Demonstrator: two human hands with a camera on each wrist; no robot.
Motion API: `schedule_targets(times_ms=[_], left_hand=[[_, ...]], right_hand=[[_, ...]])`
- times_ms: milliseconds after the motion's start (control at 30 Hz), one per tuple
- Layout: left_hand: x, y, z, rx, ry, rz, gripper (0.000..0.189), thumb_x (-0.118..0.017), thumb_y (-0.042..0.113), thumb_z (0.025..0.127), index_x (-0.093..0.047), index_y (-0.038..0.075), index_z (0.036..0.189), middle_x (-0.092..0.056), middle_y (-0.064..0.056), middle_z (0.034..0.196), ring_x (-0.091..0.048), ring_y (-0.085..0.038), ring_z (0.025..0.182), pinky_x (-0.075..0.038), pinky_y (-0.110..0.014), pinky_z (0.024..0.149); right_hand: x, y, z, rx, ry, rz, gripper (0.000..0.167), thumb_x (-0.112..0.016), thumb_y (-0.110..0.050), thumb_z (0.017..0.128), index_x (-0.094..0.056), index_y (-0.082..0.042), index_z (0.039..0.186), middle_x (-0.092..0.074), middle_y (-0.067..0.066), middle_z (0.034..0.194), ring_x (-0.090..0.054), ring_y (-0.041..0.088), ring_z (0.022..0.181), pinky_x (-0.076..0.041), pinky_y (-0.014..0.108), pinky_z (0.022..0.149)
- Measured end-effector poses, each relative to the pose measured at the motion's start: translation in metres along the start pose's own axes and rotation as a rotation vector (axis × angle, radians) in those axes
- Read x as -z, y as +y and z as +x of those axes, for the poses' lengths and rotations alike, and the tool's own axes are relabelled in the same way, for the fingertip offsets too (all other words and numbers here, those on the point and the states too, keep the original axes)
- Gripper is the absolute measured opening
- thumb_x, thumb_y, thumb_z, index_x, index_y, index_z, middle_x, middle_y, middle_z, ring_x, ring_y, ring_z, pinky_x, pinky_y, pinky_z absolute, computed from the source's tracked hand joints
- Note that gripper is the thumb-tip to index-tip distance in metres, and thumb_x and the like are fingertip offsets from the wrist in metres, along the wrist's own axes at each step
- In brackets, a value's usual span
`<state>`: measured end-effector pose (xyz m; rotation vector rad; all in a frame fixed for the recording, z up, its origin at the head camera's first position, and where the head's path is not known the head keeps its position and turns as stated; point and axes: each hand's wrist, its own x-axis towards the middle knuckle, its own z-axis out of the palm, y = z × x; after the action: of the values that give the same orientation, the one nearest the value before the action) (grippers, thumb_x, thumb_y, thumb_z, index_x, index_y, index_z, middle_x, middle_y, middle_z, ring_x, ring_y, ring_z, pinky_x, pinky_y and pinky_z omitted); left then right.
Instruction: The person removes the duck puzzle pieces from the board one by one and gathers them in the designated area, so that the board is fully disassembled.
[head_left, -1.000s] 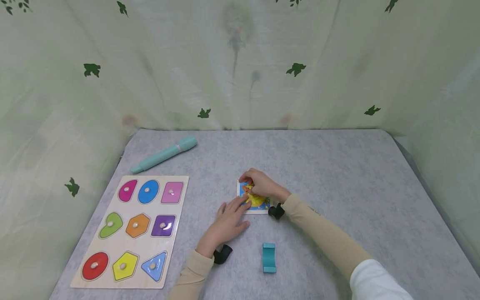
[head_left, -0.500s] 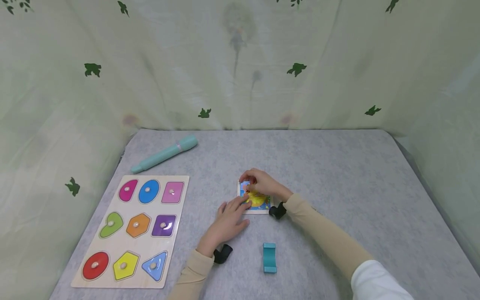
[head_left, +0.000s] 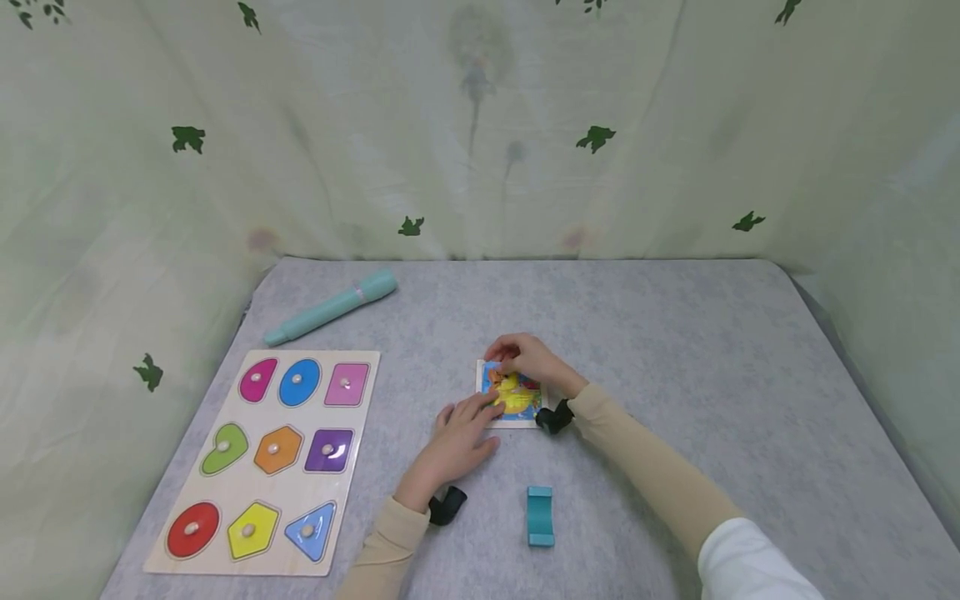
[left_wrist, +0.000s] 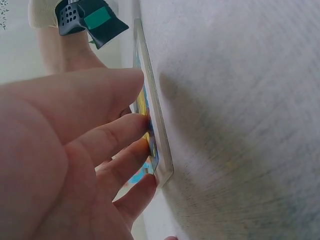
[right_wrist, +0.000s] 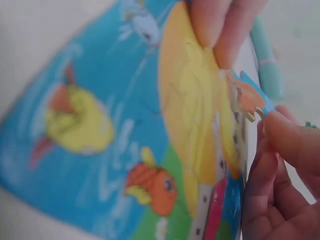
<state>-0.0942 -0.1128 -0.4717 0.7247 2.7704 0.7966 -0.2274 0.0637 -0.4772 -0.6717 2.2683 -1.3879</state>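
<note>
A small jigsaw puzzle [head_left: 517, 410] with a yellow figure on a blue ground and a pale wooden rim lies mid-table in the head view. My left hand [head_left: 453, 446] rests its extended fingertips on its left part; the left wrist view shows those fingers against the puzzle face beside the board's edge [left_wrist: 155, 112]. At the upper part, my right hand [head_left: 528, 358] pinches a puzzle piece. Close up in the right wrist view, this orange and blue piece [right_wrist: 248, 95] is tilted up from the surface, by the right thumb [right_wrist: 292, 135]. Fish pictures [right_wrist: 80, 120] show on the puzzle.
To the left lies a wooden knob board [head_left: 296, 533] with several coloured shapes. A mint-green tube-shaped object [head_left: 322, 314] lies behind it. In front of the puzzle sits a teal curved block [head_left: 540, 517]. Patterned curtains [head_left: 480, 125] enclose the table's back and sides.
My right hand has shifted slightly up and to the right over the puzzle, uncovering more of the yellow picture. The left hand has stayed in place.
</note>
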Motion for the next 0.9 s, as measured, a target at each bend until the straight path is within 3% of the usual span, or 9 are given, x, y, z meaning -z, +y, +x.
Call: schedule_targets(times_ms=[200, 333, 533, 667, 900], left_hand=[[0.0, 0.0, 0.001, 0.02, -0.005, -0.008, 0.047, -0.061, 0.019, 0.095, -0.049, 0.005, 0.138, -0.034, -0.011, 0.15, -0.027, -0.03, 0.138, -0.015, -0.063, 0.104], [0.0, 0.001, 0.001, 0.02, -0.005, -0.003, 0.047, -0.061, 0.019, 0.095, -0.049, 0.004, 0.138, -0.035, -0.011, 0.149, -0.028, -0.03, 0.137, -0.016, -0.063, 0.104], [-0.001, 0.001, 0.001, 0.038, -0.01, -0.006, 0.048, -0.061, 0.019, 0.094, -0.049, 0.005, 0.138, -0.034, -0.011, 0.15, -0.027, -0.03, 0.138, -0.015, -0.062, 0.105], [-0.002, 0.001, 0.0, 0.051, -0.01, -0.006, 0.048, -0.061, 0.02, 0.095, -0.049, 0.006, 0.139, -0.033, -0.01, 0.151, -0.027, -0.029, 0.139, -0.014, -0.061, 0.106], [-0.001, 0.001, 0.0, 0.047, -0.005, -0.018, 0.048, -0.061, 0.02, 0.095, -0.049, 0.006, 0.139, -0.034, -0.009, 0.15, -0.027, -0.029, 0.138, -0.013, -0.061, 0.106]], right_hand=[[0.012, 0.004, -0.004, -0.082, 0.026, 0.223, 0.017, -0.06, 0.0, 0.09, -0.066, 0.002, 0.106, -0.064, 0.008, 0.097, -0.057, 0.019, 0.087, -0.047, 0.027, 0.079], [0.028, 0.006, -0.012, -0.132, 0.051, 0.278, 0.017, -0.06, -0.003, 0.091, -0.065, 0.003, 0.106, -0.062, 0.008, 0.094, -0.056, 0.018, 0.083, -0.049, 0.028, 0.075], [0.062, 0.015, -0.03, -0.215, 0.046, 0.196, 0.018, -0.061, -0.004, 0.088, -0.064, 0.003, 0.105, -0.062, 0.006, 0.092, -0.054, 0.018, 0.08, -0.047, 0.03, 0.073], [0.081, 0.022, -0.041, -0.226, 0.031, 0.125, 0.019, -0.06, -0.003, 0.086, -0.065, 0.003, 0.103, -0.063, 0.006, 0.092, -0.053, 0.018, 0.078, -0.045, 0.03, 0.071], [0.096, 0.03, -0.051, -0.232, 0.002, 0.073, 0.019, -0.059, 0.001, 0.084, -0.066, 0.005, 0.101, -0.065, 0.004, 0.088, -0.05, 0.016, 0.073, -0.044, 0.03, 0.069]])
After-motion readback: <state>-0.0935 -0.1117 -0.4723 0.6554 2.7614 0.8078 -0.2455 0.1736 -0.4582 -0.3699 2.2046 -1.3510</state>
